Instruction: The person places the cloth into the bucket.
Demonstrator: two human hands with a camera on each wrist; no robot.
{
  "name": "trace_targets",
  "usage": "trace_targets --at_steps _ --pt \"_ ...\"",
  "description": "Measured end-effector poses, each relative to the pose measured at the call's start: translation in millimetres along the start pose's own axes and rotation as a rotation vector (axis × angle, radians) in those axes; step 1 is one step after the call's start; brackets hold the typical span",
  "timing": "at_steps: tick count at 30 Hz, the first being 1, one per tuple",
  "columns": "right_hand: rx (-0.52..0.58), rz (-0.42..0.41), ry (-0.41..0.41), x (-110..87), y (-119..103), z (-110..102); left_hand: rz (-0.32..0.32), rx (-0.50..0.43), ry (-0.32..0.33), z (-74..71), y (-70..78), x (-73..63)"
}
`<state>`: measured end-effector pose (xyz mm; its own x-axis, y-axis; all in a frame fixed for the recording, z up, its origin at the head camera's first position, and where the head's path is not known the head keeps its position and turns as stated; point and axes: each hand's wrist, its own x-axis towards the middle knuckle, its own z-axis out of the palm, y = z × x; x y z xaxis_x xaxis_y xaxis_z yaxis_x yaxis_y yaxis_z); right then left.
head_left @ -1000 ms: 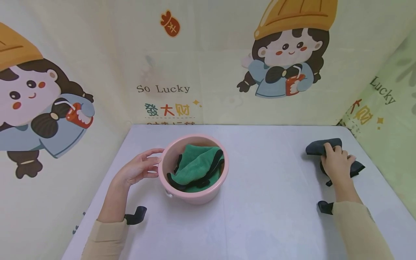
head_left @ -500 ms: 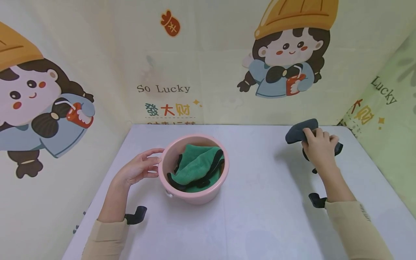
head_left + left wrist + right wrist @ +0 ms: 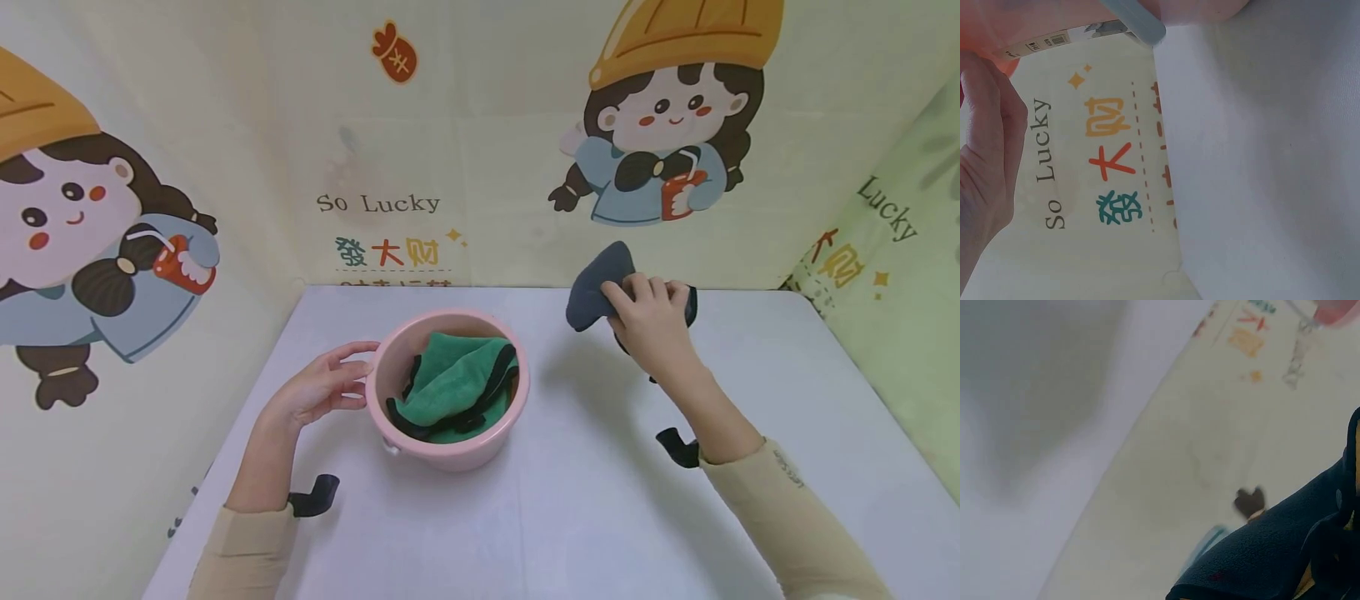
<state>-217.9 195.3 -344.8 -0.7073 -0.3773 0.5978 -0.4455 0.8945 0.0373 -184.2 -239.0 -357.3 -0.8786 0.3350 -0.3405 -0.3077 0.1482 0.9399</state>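
A pink bucket [image 3: 450,457] stands on the table with a green, black-edged cloth [image 3: 450,383] bunched inside. At its left side my left hand [image 3: 322,387] touches the rim with spread, relaxed fingers. The left wrist view shows that hand [image 3: 991,131] against the bucket wall [image 3: 1191,9]. My right hand [image 3: 656,325] grips a folded dark blue cloth [image 3: 600,287], raised over the table to the right of the bucket. Part of the blue cloth is hidden behind the fingers. In the right wrist view the cloth [image 3: 1260,550] fills the lower right, with yellow showing in its folds.
The white table [image 3: 585,517] runs back to a cream curtain [image 3: 510,200] printed with cartoon figures and lettering. More of the printed curtain hangs along the left and right sides. A grey-blue bucket handle [image 3: 1138,22] hangs on the bucket's side.
My right hand has lifted the dark blue cloth from the right side of the table and carried it left toward the bucket. My left hand and the bucket have stayed put.
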Motion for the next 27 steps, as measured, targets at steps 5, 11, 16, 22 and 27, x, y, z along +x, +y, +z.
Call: trace_targets --at_steps 5,11,16,22,27 --pt "-0.007 -0.120 0.020 15.6 -33.4 -5.6 -0.010 -0.004 0.005 0.3 0.2 0.7" --pt "0.032 -0.258 0.068 30.1 -71.3 -9.5 -0.012 -0.005 -0.001 -0.1 0.3 0.5" --pt "0.076 -0.366 0.074 38.2 -98.6 -8.4 -0.010 0.002 -0.002 -0.4 0.8 0.7" --pt "0.120 -0.481 0.067 40.8 -125.1 -3.9 -0.018 0.002 0.005 -0.2 1.4 1.4" --pt "0.156 -0.576 0.065 39.5 -141.8 4.6 -0.033 0.010 0.017 -0.2 1.0 2.0"
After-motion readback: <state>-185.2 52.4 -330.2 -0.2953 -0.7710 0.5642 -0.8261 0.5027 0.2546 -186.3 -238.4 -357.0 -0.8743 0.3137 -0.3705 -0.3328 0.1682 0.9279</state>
